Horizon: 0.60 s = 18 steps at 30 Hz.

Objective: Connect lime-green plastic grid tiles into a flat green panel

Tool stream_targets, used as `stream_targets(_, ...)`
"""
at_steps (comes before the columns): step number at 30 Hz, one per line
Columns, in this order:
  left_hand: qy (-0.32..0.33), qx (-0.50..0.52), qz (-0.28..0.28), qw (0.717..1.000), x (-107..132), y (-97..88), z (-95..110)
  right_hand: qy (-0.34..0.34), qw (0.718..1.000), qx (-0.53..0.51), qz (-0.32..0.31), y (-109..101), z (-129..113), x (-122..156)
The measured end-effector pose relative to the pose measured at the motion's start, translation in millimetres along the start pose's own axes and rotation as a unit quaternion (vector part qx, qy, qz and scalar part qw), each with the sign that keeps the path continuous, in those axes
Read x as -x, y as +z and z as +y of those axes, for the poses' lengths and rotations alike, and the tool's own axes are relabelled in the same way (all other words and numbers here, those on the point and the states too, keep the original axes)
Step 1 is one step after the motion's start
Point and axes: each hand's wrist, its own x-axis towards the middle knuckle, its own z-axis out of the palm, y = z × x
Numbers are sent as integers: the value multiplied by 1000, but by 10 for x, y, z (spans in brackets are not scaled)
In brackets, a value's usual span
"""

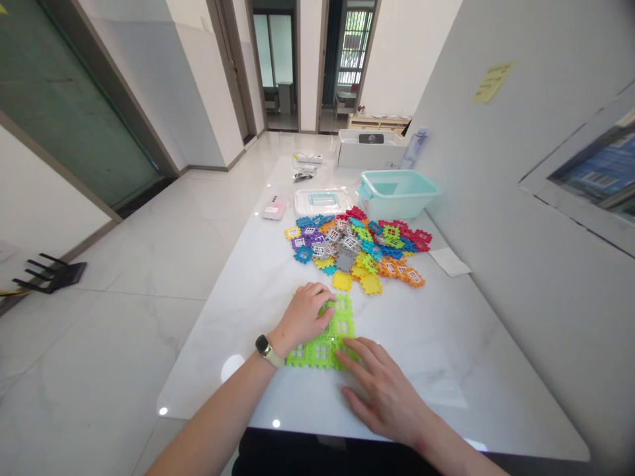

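Observation:
A flat panel of joined lime-green interlocking window tiles point(322, 353) lies on the white table before me. My left hand point(308, 314), with a watch on its wrist, rests over the panel's left and upper part, fingers bent over the tiles and hiding some of them. At the panel's lower right corner, my right hand point(380, 380) touches the tiles with its fingertips, its fingers stretched and its thumb apart. Just beyond the panel is a heap of loose tiles point(346, 262) in yellow, grey, orange, blue, purple and red.
Behind the heap stand a turquoise plastic bin point(401, 195) and a clear lid point(322, 201). A pink phone point(276, 208) lies near the table's left edge. Farther back are a white box point(370, 153), a bottle point(413, 151) and cables. A paper point(450, 262) lies beside the right wall.

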Motion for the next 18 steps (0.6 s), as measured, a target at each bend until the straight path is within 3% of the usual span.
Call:
stream_targets(6, -2, -14, -2, 1000, 7, 15, -5, 31, 999, 5, -44, 22, -143, 39)
stream_targets(18, -36, -70, 18, 997, 29, 43, -5, 131, 991, -21, -30, 198, -375, -18)
